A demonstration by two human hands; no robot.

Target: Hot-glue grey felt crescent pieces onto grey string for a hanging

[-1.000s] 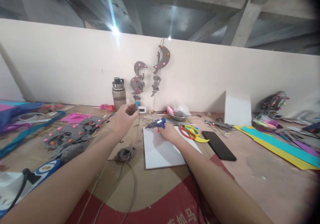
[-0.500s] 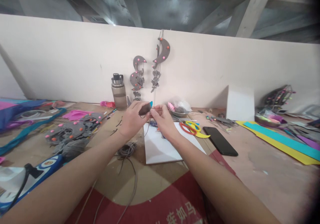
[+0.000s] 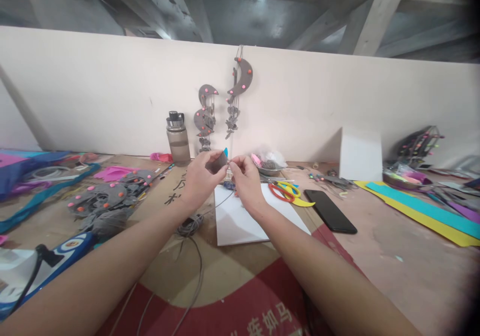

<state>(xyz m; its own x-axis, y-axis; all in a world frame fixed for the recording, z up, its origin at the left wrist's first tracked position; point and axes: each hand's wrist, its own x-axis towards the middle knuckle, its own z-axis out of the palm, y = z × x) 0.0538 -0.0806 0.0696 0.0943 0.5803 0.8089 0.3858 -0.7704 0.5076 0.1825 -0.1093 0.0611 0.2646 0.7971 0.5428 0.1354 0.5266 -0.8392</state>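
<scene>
My left hand [image 3: 202, 181] holds a small grey felt piece [image 3: 217, 163] between thumb and fingers, above the far edge of a white board [image 3: 242, 226]. A bright blue tip [image 3: 225, 152] shows just above that piece. My right hand [image 3: 245, 178] is closed in a pinch, its fingertips almost meeting the left thumb. A thin grey cord [image 3: 224, 202] leads up to the right fingers, which seem to grip it; the exact pinch point is too small to see. Its other end runs down to a loose coil of grey cord [image 3: 190, 225] on the cardboard.
Right of the board are scissors [image 3: 281, 193] and a black phone [image 3: 330, 211]. Behind stand a bottle [image 3: 177, 138] and a bowl [image 3: 272, 167]. Grey felt moons [image 3: 242, 78] hang on the white wall. Felt pieces [image 3: 108, 196] and a blue-white power strip [image 3: 63, 261] lie left.
The hands have drawn slightly apart at the fingertips. The grey felt piece has turned a little, and the cord now slants toward my right hand instead of hanging below the left.
</scene>
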